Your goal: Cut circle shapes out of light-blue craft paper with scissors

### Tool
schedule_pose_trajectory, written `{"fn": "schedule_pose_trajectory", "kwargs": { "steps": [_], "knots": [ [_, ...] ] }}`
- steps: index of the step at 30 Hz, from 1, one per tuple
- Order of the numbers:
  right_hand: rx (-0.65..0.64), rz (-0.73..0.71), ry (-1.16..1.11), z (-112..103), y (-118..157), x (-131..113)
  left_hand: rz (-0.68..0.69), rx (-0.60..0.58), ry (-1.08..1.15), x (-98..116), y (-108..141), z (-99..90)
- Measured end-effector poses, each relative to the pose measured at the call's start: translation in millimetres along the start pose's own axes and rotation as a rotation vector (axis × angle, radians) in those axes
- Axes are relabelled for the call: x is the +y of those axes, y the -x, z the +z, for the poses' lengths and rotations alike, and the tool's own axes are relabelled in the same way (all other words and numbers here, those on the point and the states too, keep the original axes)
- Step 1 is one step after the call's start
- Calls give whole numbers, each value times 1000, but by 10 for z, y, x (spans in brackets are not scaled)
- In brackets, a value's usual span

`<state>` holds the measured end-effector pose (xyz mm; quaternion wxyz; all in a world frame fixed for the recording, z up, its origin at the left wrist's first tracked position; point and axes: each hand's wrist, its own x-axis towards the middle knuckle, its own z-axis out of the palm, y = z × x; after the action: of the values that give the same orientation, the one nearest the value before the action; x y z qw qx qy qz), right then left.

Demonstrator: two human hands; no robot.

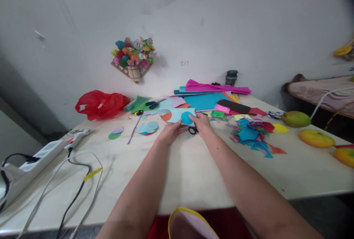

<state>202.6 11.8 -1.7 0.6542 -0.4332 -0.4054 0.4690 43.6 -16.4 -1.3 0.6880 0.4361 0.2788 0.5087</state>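
Observation:
Between my hands is a light blue sheet of paper [175, 113] with a round piece cut out of its left side. A brighter blue paper circle [186, 118] lies against its right part. My left hand [170, 132] pinches the lower edge near the circle. On the other side, my right hand [203, 123] grips the sheet and circle at the right edge. Black scissors handles [193, 130] show just below the paper; whether a hand touches them I cannot tell. To the left lie a pile of light blue paper circles [148, 127] and a green circle [114, 135].
Colourful paper scraps [250, 134] are heaped at the right, near a mango-like fruit [295, 119]. Sheets and rolls [215, 87] lie at the back, with a black phone-like slab [233, 105]. A red plastic bag [101, 105], power strip [41, 154] and cables occupy the left.

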Motion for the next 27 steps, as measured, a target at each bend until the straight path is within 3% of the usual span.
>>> {"fn": "schedule_pose_trajectory", "kwargs": {
  "steps": [9, 14, 27],
  "knots": [
    [0, 10, -27, 87, 138, -86, -42, 99, -88, -5, -5, -4],
    [2, 30, 75, 103, 192, -129, -28, 203, -140, 3, -6, 19],
    [-31, 69, 112, 63, 171, -135, 28, 207, -202, -11, -15, 6]
  ]
}}
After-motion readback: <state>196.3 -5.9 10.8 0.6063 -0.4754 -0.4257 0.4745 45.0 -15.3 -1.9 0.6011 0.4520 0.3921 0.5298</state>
